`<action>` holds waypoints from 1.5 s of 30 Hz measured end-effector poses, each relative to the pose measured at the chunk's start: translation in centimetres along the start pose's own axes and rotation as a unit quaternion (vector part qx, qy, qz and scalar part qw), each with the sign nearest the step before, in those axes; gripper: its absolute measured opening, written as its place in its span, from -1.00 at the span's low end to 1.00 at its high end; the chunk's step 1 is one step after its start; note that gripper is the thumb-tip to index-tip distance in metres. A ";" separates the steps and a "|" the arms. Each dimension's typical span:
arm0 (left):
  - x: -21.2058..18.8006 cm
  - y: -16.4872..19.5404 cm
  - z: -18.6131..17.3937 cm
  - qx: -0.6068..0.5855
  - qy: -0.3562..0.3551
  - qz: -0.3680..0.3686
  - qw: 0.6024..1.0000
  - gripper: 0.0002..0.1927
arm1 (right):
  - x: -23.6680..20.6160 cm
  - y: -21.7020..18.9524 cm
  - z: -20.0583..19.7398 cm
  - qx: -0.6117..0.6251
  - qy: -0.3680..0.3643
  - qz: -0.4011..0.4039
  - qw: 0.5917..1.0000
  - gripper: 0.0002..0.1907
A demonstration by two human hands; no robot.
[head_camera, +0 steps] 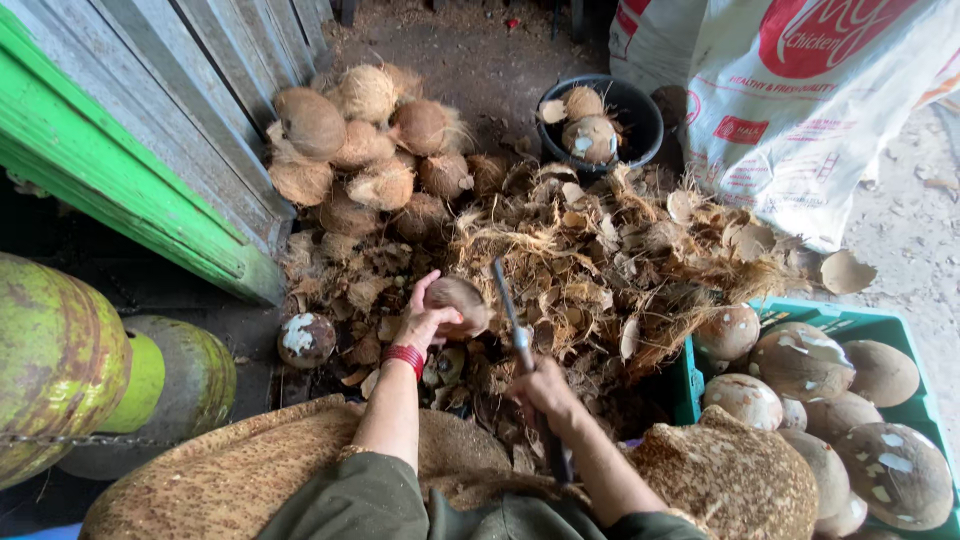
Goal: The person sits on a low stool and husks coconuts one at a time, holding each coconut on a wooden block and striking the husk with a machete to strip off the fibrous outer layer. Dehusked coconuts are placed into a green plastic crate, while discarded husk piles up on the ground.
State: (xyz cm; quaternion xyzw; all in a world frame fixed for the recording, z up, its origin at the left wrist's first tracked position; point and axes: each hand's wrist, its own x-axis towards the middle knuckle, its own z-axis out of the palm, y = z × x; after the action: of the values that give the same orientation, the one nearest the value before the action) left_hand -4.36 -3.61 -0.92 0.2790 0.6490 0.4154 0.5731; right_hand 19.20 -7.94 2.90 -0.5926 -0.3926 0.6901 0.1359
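Left hand: our left hand [428, 318] cups a brown coconut [458, 303] from the left side, fingers curled around it — a red band [405, 357] sits at the wrist.
Right hand: our right hand [541, 388] is closed around the handle of a long knife [510, 308], blade pointing up and away, its tip just beside the coconut.
Ground: we see a heap of husk scraps [600, 255] under and beyond both hands.
Unpeeled pile: hairy coconuts [365, 140] are stacked against the grey plank wall [180, 90].
Bucket: a black bucket [640, 115] holds a few coconuts.
Crate: a green crate [850, 322] at right holds peeled coconuts — well apart from the blade.
Sack: a white sack [800, 130] stands behind the crate.
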 end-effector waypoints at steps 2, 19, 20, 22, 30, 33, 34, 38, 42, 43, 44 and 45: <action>0.2 0.1 0.4 0.035 0.036 -0.031 0.998 0.12 | -0.3 -0.1 0.8 -0.033 -0.011 0.018 0.999 -0.85; 0.6 0.5 3.3 0.256 0.070 0.034 0.964 0.18 | 3.1 2.8 2.7 0.002 0.018 -0.015 1.000 -0.82; 0.5 0.5 3.2 0.246 0.063 0.041 0.966 0.17 | 2.7 2.2 2.8 -0.007 0.010 -0.017 1.000 -0.82; 0.3 0.0 3.1 0.256 0.099 0.073 0.959 0.21 | 1.4 0.6 2.7 -0.032 -0.006 -0.035 0.999 -0.81; -0.4 0.1 3.9 0.243 0.112 0.088 0.959 0.21 | -1.0 -1.9 1.1 -0.084 0.046 -0.297 0.950 -0.77; -0.2 0.1 3.9 0.245 0.121 0.078 0.959 0.22 | 0.9 0.7 2.2 -0.022 0.027 -0.117 0.993 -0.85; -0.1 0.0 3.8 0.223 0.119 0.085 0.964 0.23 | 1.3 1.5 2.3 0.007 0.017 0.009 1.000 -0.85; -0.3 -0.9 2.6 0.212 0.100 0.128 0.964 0.23 | 1.8 2.2 1.6 0.140 -0.056 0.067 0.986 -0.78; -0.1 -0.6 1.6 0.239 0.123 0.129 0.954 0.10 | 0.4 -1.1 0.7 0.020 -0.008 0.021 1.000 -0.81; 0.0 -0.4 1.5 0.268 0.115 0.146 0.945 0.09 | -0.4 -1.7 0.5 -0.006 0.006 0.009 1.000 -0.82; 0.1 0.0 1.5 0.296 0.106 0.162 0.935 0.08 | -1.1 -2.4 0.4 -0.022 0.020 -0.041 0.999 -0.81; 0.4 0.5 1.5 0.306 0.083 0.126 0.940 0.09 | -1.5 -3.0 0.3 -0.040 0.033 -0.092 0.994 -0.79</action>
State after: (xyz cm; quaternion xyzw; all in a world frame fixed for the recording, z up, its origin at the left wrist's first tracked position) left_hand -2.98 -2.71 -0.67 0.4851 0.7495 0.2874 0.3469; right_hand 18.51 -7.07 6.13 -0.5812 -0.4678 0.6387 0.1882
